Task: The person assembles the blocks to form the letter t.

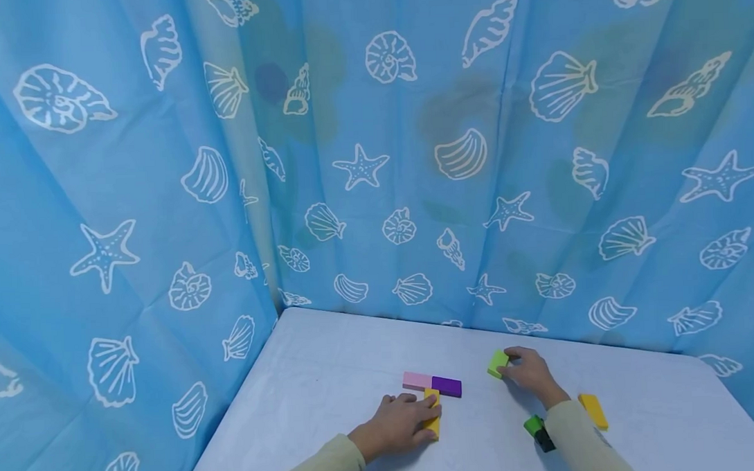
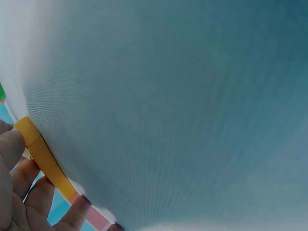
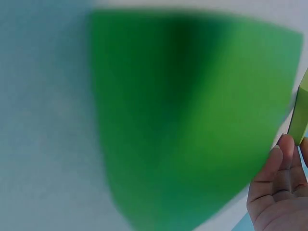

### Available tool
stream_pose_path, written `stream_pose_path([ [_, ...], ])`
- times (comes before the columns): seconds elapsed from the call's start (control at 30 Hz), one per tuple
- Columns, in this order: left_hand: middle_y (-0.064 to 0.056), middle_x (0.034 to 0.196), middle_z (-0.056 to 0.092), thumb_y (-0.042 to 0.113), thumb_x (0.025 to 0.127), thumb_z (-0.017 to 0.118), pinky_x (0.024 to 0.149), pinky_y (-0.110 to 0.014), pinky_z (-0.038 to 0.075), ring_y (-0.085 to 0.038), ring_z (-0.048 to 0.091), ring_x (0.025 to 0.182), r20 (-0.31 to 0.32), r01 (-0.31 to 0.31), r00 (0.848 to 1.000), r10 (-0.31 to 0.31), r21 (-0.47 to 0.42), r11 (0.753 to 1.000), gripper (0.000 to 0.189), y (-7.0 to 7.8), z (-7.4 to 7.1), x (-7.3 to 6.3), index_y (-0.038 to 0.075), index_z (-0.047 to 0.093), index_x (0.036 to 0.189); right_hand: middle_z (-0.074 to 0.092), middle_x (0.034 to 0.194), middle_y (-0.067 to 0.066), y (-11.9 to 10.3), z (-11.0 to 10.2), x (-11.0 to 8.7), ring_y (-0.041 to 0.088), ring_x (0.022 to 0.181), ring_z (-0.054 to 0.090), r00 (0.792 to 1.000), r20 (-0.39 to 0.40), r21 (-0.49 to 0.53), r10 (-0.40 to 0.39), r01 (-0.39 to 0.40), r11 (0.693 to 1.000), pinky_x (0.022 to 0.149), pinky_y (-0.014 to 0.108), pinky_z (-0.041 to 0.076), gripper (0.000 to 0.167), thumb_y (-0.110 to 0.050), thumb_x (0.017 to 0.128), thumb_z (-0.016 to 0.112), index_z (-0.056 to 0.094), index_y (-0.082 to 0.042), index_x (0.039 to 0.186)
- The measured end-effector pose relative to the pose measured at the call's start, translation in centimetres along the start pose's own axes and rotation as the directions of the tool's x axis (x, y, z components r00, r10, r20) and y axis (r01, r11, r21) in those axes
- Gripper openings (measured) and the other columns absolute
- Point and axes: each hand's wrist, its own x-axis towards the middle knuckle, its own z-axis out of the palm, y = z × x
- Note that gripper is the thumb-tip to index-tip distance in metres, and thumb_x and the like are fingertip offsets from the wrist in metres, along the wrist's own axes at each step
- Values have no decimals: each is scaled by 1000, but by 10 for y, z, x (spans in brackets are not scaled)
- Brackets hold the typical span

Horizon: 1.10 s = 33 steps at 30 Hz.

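Note:
My left hand (image 1: 396,425) holds a yellow block (image 1: 432,426) on the white table, its thumb near the close end and fingers along it. In the left wrist view a seam crosses the yellow block (image 2: 45,159) near one end. Against its far end lie a pink block (image 1: 416,380) and a purple block (image 1: 447,386), set end to end in a row. Farther right, my right hand (image 1: 531,372) pinches a light green block (image 1: 496,364) between thumb and fingers. That light green block (image 3: 299,113) shows at the right edge of the right wrist view.
Beside the right forearm lie a green block (image 1: 533,424) and a black piece (image 1: 544,439). Another yellow block (image 1: 593,411) rests on the sleeve's far side. A blurred green block (image 3: 192,110) fills much of the right wrist view. Blue shell-print curtains (image 1: 364,215) border the table (image 1: 331,348).

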Motion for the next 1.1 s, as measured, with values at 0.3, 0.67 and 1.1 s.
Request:
stream_pose_path([
  [0.3,18,154,40,54,97,53,101,-61,43,-25,49,135,-2,-11,1000,11,-14,1000,50,2,2,-2,41,46,145,53,134,31,-6,8,4,48,127,47,1000,-3,3,-4,4,1000,106,59,40,57,-19,92,67,49,11,137],
  [0.67,18,154,40,56,96,52,101,-62,43,-26,50,134,-4,-13,1000,13,-19,1000,52,2,3,0,41,46,145,53,134,31,-23,14,5,48,126,47,1000,-7,-36,10,-10,999,106,60,40,55,-16,92,67,49,11,136],
  [1.1,19,154,41,55,96,55,102,-62,43,-26,50,134,10,0,1000,0,-8,1000,51,2,-2,-1,41,47,144,55,133,29,-44,29,5,45,125,49,1000,8,-48,-1,2,999,106,59,41,53,-13,90,69,52,10,135],
])
